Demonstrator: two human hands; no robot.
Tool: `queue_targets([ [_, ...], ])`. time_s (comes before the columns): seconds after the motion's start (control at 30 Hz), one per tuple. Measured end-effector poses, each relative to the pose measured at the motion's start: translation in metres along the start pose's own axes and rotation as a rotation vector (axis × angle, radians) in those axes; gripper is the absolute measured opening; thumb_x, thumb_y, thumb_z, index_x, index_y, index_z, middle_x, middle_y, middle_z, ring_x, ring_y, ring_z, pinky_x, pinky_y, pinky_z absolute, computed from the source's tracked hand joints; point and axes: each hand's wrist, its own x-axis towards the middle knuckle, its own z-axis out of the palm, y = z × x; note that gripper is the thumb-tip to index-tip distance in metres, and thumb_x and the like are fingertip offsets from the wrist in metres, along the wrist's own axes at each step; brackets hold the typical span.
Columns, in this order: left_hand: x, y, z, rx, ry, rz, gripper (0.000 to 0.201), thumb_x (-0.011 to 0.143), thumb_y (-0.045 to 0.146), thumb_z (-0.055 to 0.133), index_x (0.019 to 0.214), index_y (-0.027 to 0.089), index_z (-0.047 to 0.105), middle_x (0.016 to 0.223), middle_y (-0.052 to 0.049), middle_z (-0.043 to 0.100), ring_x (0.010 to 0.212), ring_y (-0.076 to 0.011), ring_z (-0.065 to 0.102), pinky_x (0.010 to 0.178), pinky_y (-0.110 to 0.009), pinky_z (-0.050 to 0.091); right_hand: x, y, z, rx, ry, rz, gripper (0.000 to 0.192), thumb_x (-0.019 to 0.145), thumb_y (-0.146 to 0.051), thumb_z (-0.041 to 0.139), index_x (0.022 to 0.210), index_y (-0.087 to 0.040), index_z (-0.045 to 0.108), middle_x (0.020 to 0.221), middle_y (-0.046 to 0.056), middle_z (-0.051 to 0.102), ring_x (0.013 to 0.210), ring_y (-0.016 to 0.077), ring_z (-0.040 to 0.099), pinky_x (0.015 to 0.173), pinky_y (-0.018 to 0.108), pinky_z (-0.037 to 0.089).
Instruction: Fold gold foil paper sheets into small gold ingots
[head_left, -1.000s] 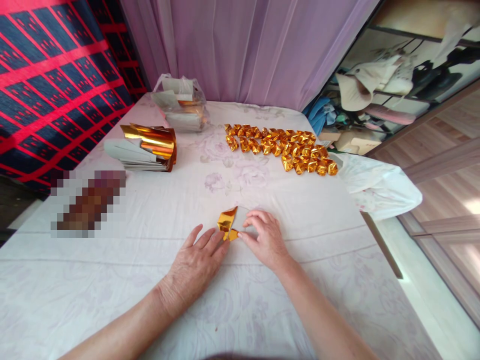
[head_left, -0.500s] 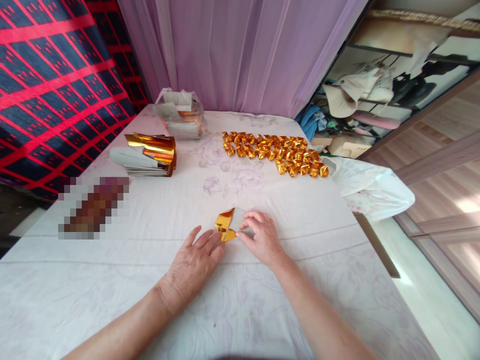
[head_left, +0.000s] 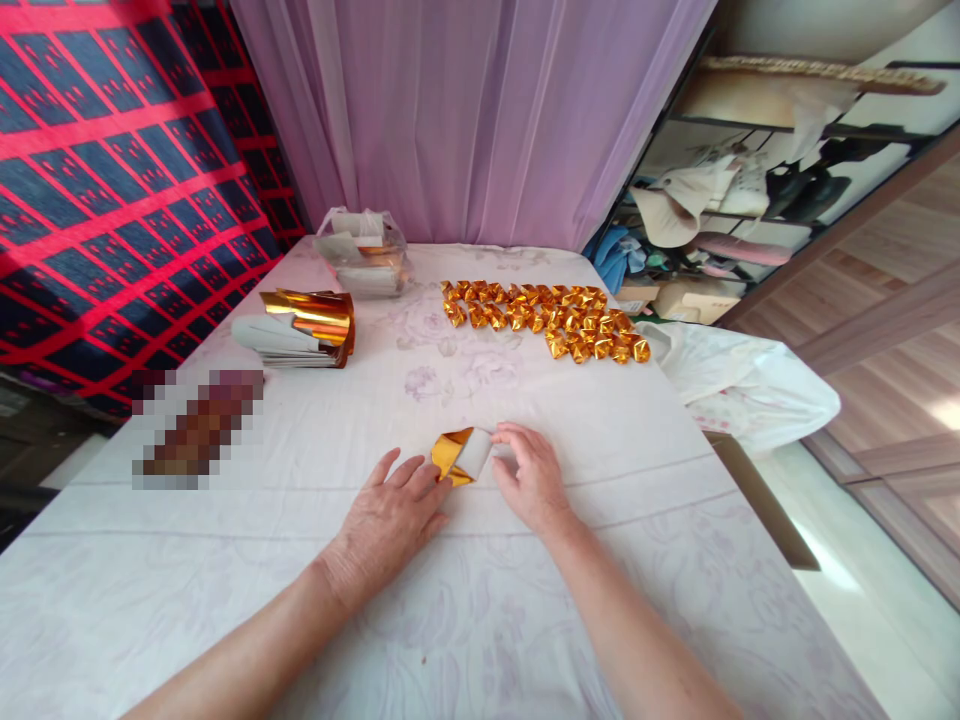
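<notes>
A partly folded sheet of gold foil paper (head_left: 448,452) lies on the table in front of me, its white back showing on the right half. My left hand (head_left: 397,510) rests flat with fingers spread, the fingertips on the paper's lower left edge. At the paper's right corner is my right hand (head_left: 531,475), its thumb and forefinger curved and apart, the forefinger touching the edge or just beside it. Farther off, rows of folded gold paper pieces (head_left: 525,310) stand at the back right of the table.
A bent stack of gold and white sheets (head_left: 304,335) sits at the left, with a clear plastic bag of more sheets (head_left: 367,262) behind it. A blurred-out item (head_left: 202,425) lies near the left edge. Beyond the right edge hang a white bag (head_left: 750,385) and shelves (head_left: 720,210).
My right thumb has moved off the paper's lower edge, and that hand has opened a little. More of the white back shows. The view has tilted slightly upward.
</notes>
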Motion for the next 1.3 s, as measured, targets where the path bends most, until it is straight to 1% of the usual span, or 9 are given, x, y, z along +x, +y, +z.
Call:
queue_targets([
  [0.17, 0.008, -0.021, 0.001, -0.004, -0.026, 0.097, 0.025, 0.089, 0.034, 0.064, 0.112, 0.025, 0.065, 0.114, -0.002, 0.069, 0.117, -0.0245, 0.058, 0.109, -0.045, 0.034, 0.001, 0.005, -0.002, -0.01, -0.075, -0.014, 0.046, 0.07, -0.004, 0.044, 0.11, -0.02, 0.062, 0.11, 0.008, 0.068, 0.105, 0.0236, 0.059, 0.093, 0.041, 0.045],
  [0.33, 0.024, -0.035, 0.0, -0.04, -0.017, 0.117, 0.016, 0.091, 0.029, 0.061, 0.106, 0.024, 0.067, 0.114, -0.001, 0.071, 0.118, -0.0252, 0.058, 0.11, -0.047, 0.033, 0.001, 0.005, -0.004, -0.004, -0.094, -0.009, 0.048, 0.071, -0.003, 0.044, 0.112, -0.019, 0.062, 0.109, 0.007, 0.069, 0.103, 0.0238, 0.06, 0.088, 0.04, 0.046],
  [0.43, 0.033, -0.031, -0.002, -0.037, -0.033, 0.062, 0.014, 0.091, 0.031, 0.061, 0.098, 0.021, 0.068, 0.107, -0.003, 0.072, 0.117, -0.0272, 0.06, 0.108, -0.05, 0.035, 0.0, 0.005, -0.005, 0.015, -0.114, 0.002, 0.048, 0.072, -0.003, 0.045, 0.111, -0.022, 0.063, 0.109, 0.005, 0.07, 0.103, 0.0226, 0.06, 0.089, 0.039, 0.046],
  [0.57, 0.042, -0.018, -0.004, -0.024, -0.055, -0.041, 0.028, 0.086, 0.043, 0.066, 0.098, 0.017, 0.067, 0.102, -0.009, 0.072, 0.112, -0.0312, 0.061, 0.105, -0.054, 0.037, 0.0, 0.007, -0.007, 0.057, -0.159, -0.011, 0.045, 0.074, -0.004, 0.047, 0.109, -0.024, 0.064, 0.106, 0.003, 0.071, 0.101, 0.0209, 0.062, 0.088, 0.038, 0.046],
  [0.73, 0.045, -0.015, 0.0, 0.012, -0.023, -0.074, 0.024, 0.087, 0.041, 0.065, 0.091, 0.017, 0.066, 0.097, -0.009, 0.072, 0.106, -0.0294, 0.063, 0.104, -0.054, 0.037, 0.0, 0.01, -0.011, 0.091, -0.204, -0.038, 0.04, 0.077, -0.006, 0.049, 0.107, -0.026, 0.067, 0.103, 0.004, 0.071, 0.099, 0.0207, 0.063, 0.089, 0.039, 0.048],
  [0.93, 0.048, -0.036, 0.007, 0.017, -0.033, 0.07, 0.023, 0.088, 0.037, 0.065, 0.101, 0.019, 0.065, 0.11, -0.007, 0.071, 0.111, -0.0258, 0.062, 0.107, -0.046, 0.035, 0.002, 0.011, -0.013, 0.073, -0.164, -0.108, 0.041, 0.081, -0.005, 0.047, 0.108, -0.027, 0.069, 0.105, 0.005, 0.068, 0.1, 0.019, 0.062, 0.088, 0.037, 0.05],
  [1.07, 0.05, -0.045, 0.008, -0.011, -0.056, 0.102, 0.023, 0.088, 0.037, 0.065, 0.102, 0.019, 0.066, 0.114, -0.006, 0.07, 0.116, -0.0252, 0.061, 0.109, -0.046, 0.034, 0.001, 0.007, -0.014, 0.008, -0.154, -0.16, 0.031, 0.085, -0.009, 0.054, 0.102, -0.027, 0.073, 0.108, 0.006, 0.065, 0.102, 0.0204, 0.061, 0.089, 0.039, 0.051],
  [1.17, 0.046, -0.043, 0.008, -0.012, -0.04, 0.1, 0.021, 0.091, 0.034, 0.062, 0.106, 0.02, 0.067, 0.122, -0.006, 0.068, 0.12, -0.0254, 0.058, 0.109, -0.046, 0.034, 0.0, 0.004, -0.015, -0.027, -0.168, -0.202, 0.026, 0.085, -0.01, 0.059, 0.096, -0.028, 0.074, 0.111, 0.006, 0.065, 0.103, 0.0213, 0.06, 0.089, 0.04, 0.051],
  [1.3, 0.033, -0.031, 0.012, -0.02, 0.014, 0.084, 0.025, 0.094, 0.026, 0.055, 0.117, 0.021, 0.064, 0.128, -0.008, 0.065, 0.119, -0.0236, 0.059, 0.107, -0.044, 0.038, -0.001, -0.002, -0.016, -0.058, -0.203, -0.249, 0.025, 0.085, -0.01, 0.061, 0.094, -0.028, 0.075, 0.109, 0.005, 0.067, 0.099, 0.0211, 0.061, 0.086, 0.038, 0.05],
])
